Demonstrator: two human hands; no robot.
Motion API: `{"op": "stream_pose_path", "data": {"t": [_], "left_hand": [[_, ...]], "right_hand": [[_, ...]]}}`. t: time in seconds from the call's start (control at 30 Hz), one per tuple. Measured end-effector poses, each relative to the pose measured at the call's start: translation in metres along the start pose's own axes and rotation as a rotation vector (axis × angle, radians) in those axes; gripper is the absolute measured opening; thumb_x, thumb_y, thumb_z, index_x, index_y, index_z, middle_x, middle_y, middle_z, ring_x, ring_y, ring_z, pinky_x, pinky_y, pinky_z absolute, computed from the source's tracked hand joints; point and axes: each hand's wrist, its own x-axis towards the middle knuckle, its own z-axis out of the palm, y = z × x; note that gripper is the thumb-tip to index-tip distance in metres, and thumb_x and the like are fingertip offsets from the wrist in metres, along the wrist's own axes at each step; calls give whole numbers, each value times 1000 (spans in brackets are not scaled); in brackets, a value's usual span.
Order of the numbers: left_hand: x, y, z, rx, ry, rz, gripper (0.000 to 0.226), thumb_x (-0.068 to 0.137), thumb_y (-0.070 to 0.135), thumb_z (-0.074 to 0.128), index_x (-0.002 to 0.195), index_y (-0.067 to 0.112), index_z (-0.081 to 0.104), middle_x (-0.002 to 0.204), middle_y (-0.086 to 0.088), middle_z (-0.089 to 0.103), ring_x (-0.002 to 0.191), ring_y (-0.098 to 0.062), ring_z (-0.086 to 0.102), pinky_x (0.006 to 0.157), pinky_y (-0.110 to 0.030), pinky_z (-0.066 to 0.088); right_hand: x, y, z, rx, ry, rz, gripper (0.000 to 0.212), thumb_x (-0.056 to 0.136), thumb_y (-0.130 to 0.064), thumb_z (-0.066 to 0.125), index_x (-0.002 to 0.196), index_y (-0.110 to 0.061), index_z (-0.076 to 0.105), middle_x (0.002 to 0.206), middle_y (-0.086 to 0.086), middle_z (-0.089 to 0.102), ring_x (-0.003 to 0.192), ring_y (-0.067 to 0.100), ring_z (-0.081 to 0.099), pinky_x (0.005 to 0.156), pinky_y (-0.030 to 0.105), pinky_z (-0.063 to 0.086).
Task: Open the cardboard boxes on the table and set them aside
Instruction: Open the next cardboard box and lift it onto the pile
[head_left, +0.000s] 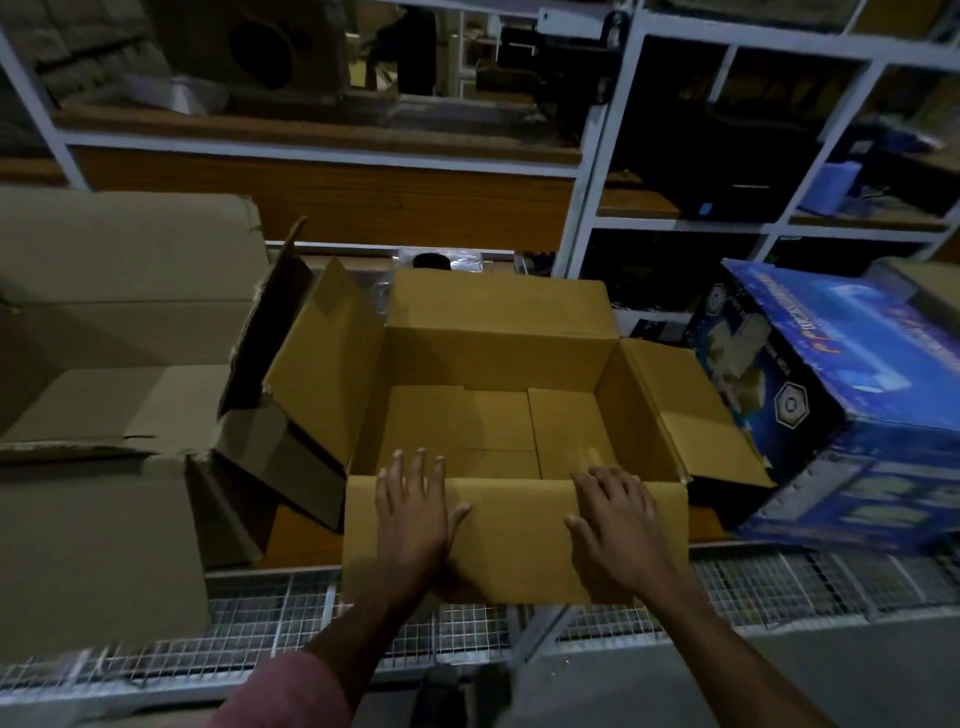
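A pink sleeve shows at the very bottom, and above it the two arms reach out to the brown box in the middle of the desk. The left hand lies flat on the near flap, with its fingers spread and straight. The right hand rests on the same flap, its fingers a little bent but holding nothing. Just past the fingers the box is wide open, all four flaps folded out, and nothing is inside. So this box looks done and only needs to be put aside. Left of the left hand sits a big grey box, open too. Right of the right hand a blue printed box leans over, and I cannot tell if it is open. It may be next.
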Motion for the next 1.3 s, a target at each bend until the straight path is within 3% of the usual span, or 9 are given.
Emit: {"op": "stream_pose_path", "data": {"t": [0.13,0.27,0.4,0.5,0.63,0.77,0.9,1.1,1.3], "left_hand": [[-17,-10,0,-26,15,-172,99,87,83,31,162,25,2,169,-9,-6,153,-39,-11,120,-61,5],[-26,-38,3,-44,90,-138,100,80,90,34,159,30,23,165,-13,19,145,-50,21,103,-73,30],[-25,-51,3,-71,80,-145,101,78,93,26,160,35,20,165,-10,19,126,-46,42,95,-61,41],[-17,-58,7,-176,45,-86,106,73,92,35,159,33,16,167,-1,3,131,-44,36,100,-61,40],[-3,-64,6,-287,24,-50,114,68,92,53,157,27,26,167,6,-1,141,-46,24,107,-69,35],[12,-68,5,-298,34,-8,111,71,80,66,159,30,21,168,5,1,144,-46,19,110,-70,27],[22,-69,3,-294,-6,5,108,68,76,73,155,34,25,162,5,13,138,-42,25,104,-68,40],[40,-66,-2,-292,113,-3,87,67,68,80,133,26,42,136,-5,32,121,-36,33,79,-58,57],[52,-40,-49,-322,314,-57,84,71,53,85,138,23,44,142,-2,33,128,-26,22,100,-50,43]], "right_hand": [[-12,3,-5,-90,69,212,62,92,-70,45,145,-36,41,157,-1,36,134,31,34,103,48,36],[-18,13,-1,-28,13,394,84,85,-84,33,154,-38,25,166,0,17,136,39,29,103,54,36],[-18,23,3,12,-8,437,93,79,-89,34,156,-41,17,168,-2,3,140,44,18,104,62,35],[-12,36,5,101,-59,423,96,75,-89,44,156,-43,17,167,-4,-1,148,44,4,106,70,30],[3,48,1,224,-108,343,101,71,-81,64,154,-39,25,162,2,13,145,44,11,108,65,34],[17,59,-2,278,-123,281,102,66,-73,75,152,-36,35,139,7,31,131,36,25,105,53,39],[31,66,2,301,-91,259,103,58,-74,81,147,-35,45,129,5,33,122,33,29,99,50,41],[44,57,0,249,118,272,86,55,-61,89,129,-24,64,122,11,45,116,35,37,87,42,41],[49,46,-48,208,392,219,78,50,-57,91,114,-15,73,114,19,54,111,42,43,71,41,41]]}}
